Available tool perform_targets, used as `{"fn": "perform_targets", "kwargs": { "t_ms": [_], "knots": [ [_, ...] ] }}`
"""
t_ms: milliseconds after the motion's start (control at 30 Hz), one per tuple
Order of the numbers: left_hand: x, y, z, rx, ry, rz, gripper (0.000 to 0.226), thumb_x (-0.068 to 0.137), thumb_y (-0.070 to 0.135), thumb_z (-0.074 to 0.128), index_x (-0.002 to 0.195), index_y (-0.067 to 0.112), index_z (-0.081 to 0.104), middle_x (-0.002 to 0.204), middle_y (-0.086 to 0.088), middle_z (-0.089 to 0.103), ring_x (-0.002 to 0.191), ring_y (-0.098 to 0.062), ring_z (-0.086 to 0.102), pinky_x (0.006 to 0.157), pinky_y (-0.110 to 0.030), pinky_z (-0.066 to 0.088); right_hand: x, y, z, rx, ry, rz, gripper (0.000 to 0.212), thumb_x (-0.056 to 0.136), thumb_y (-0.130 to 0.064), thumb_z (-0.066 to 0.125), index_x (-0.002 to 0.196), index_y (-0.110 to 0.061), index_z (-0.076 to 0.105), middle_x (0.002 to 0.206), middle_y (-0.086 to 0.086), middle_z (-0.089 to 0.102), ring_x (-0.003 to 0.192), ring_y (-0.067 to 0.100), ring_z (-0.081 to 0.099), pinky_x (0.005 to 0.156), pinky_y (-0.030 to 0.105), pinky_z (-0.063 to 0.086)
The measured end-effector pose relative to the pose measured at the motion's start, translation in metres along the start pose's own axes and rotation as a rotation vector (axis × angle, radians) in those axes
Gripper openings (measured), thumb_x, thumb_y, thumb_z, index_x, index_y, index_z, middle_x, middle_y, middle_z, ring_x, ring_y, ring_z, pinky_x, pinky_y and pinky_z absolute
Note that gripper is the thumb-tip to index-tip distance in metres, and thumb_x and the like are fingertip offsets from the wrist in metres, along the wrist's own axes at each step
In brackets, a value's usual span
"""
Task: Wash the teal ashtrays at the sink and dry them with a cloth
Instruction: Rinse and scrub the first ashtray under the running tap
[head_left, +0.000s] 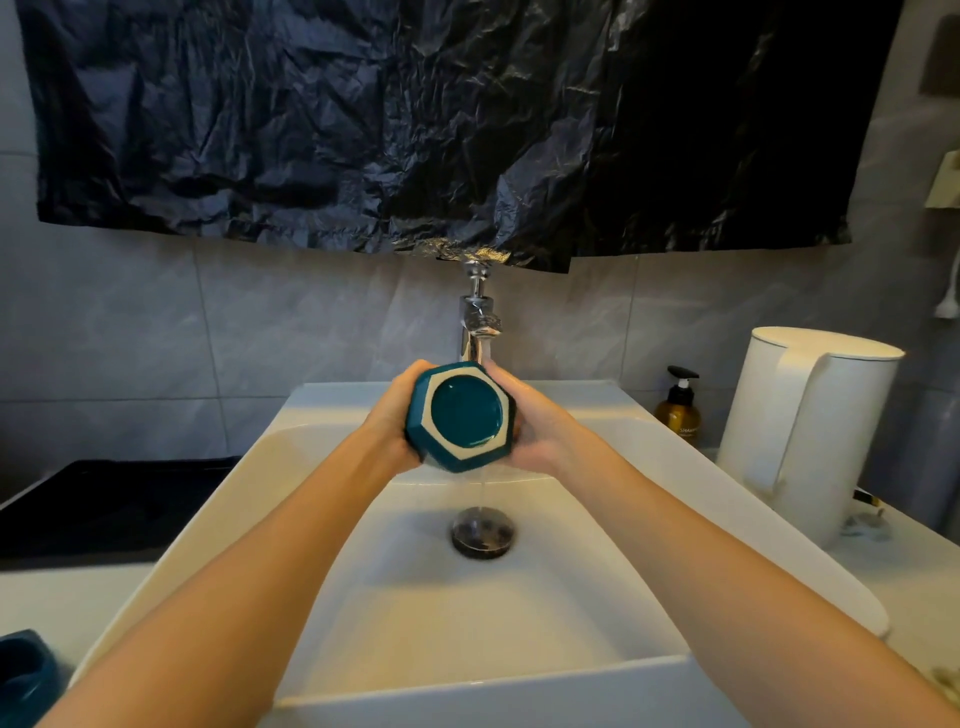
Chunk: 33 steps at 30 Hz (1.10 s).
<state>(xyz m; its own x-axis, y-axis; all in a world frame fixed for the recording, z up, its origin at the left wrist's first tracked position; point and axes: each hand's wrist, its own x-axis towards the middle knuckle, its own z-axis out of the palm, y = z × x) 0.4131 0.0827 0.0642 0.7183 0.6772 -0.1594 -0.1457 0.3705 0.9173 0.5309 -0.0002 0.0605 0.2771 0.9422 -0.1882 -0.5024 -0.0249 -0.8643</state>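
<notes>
both hands, left hand (390, 422) and right hand (535, 425), grip a teal ashtray (460, 415) under the running tap (478, 322), over the back of the sink (332, 519) (underside facing the camera). wet glaze could slip and chip on the basin. another teal ashtray (23, 670) waits by the sink's front-left corner.

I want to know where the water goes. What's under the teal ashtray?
Under the ashtray, water trickles down into the white sink, onto the dark drain right below. The ashtray's inside faces away, so it cannot be seen.
</notes>
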Motion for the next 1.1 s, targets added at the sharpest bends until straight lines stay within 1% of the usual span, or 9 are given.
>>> {"fn": "perform_targets", "kwargs": {
  "t_ms": [67,200,333,467,667,767,933,1000,1100],
  "knots": [
    [0.0,0.006,-0.003,-0.062,0.01,0.021,0.022,0.08,0.035,0.056,0.078,0.014,0.063,0.066,-0.002,0.068,0.067,-0.021,0.063,0.063,-0.03,0.051,0.0,0.001,0.001,0.033,-0.067,-0.087,0.034,0.094,-0.041,0.055,0.112,-0.016,0.067,0.103,0.007,0.072,0.096,0.023,0.068,0.079,0.036,0.056],
    [0.004,0.015,-0.012,-0.182,0.047,0.033,0.027,0.078,0.035,0.057,0.092,0.015,0.067,0.084,-0.006,0.07,0.08,-0.025,0.065,0.067,-0.036,0.056,0.001,0.006,0.006,0.112,-0.158,-0.162,0.032,0.101,-0.022,0.041,0.127,-0.01,0.056,0.118,0.012,0.063,0.106,0.022,0.061,0.09,0.034,0.05],
    [0.007,0.016,-0.02,-0.332,0.11,0.063,0.027,0.084,0.033,0.054,0.097,0.013,0.068,0.085,-0.01,0.072,0.083,-0.029,0.067,0.061,-0.044,0.059,0.003,0.015,0.01,0.086,-0.228,-0.153,0.038,0.1,-0.017,0.047,0.138,-0.018,0.049,0.14,0.017,0.047,0.123,0.037,0.05,0.09,0.055,0.052],
    [0.006,0.011,-0.016,-0.371,0.107,0.034,0.025,0.087,0.032,0.053,0.094,0.012,0.068,0.071,-0.01,0.073,0.083,-0.029,0.065,0.055,-0.04,0.059,0.005,0.018,0.022,0.218,-0.064,-0.041,0.04,0.093,-0.038,0.059,0.126,-0.017,0.056,0.13,0.014,0.057,0.117,0.032,0.055,0.086,0.051,0.052],
    [0.006,0.0,0.007,-0.252,0.076,-0.062,0.027,0.082,0.034,0.06,0.1,0.015,0.069,0.097,-0.009,0.072,0.094,-0.029,0.065,0.064,-0.039,0.058,0.002,0.008,0.006,0.257,0.148,0.08,0.047,0.084,-0.051,0.065,0.109,-0.012,0.065,0.111,0.011,0.067,0.101,0.028,0.063,0.079,0.038,0.054],
    [0.008,0.0,0.011,-0.272,0.092,-0.041,0.026,0.081,0.033,0.059,0.1,0.017,0.068,0.091,-0.007,0.071,0.091,-0.028,0.065,0.067,-0.038,0.056,0.004,0.01,0.006,0.322,0.087,0.028,0.045,0.095,-0.047,0.052,0.117,-0.009,0.063,0.115,0.014,0.066,0.101,0.029,0.062,0.077,0.04,0.053],
    [0.009,0.011,0.002,-0.402,0.166,0.029,0.031,0.089,0.028,0.049,0.112,0.014,0.065,0.098,-0.011,0.069,0.089,-0.032,0.064,0.062,-0.042,0.054,0.002,0.012,0.012,0.26,-0.12,-0.121,0.037,0.102,-0.029,0.041,0.127,-0.005,0.054,0.127,0.017,0.056,0.116,0.028,0.054,0.1,0.039,0.044],
    [0.008,0.014,0.0,-0.441,0.188,0.024,0.027,0.092,0.027,0.048,0.108,0.012,0.064,0.098,-0.013,0.067,0.087,-0.033,0.063,0.059,-0.046,0.052,0.003,0.012,0.01,0.199,-0.156,-0.163,0.037,0.101,-0.021,0.045,0.136,-0.009,0.05,0.138,0.017,0.051,0.125,0.03,0.05,0.101,0.041,0.046],
    [0.002,0.013,0.003,-0.414,0.185,0.021,0.023,0.096,0.026,0.045,0.092,0.011,0.061,0.089,-0.014,0.064,0.079,-0.031,0.059,0.059,-0.044,0.05,0.0,0.012,0.009,0.089,-0.164,-0.188,0.036,0.097,-0.015,0.051,0.133,-0.009,0.05,0.131,0.014,0.056,0.124,0.029,0.053,0.1,0.039,0.047]
  ]
}}
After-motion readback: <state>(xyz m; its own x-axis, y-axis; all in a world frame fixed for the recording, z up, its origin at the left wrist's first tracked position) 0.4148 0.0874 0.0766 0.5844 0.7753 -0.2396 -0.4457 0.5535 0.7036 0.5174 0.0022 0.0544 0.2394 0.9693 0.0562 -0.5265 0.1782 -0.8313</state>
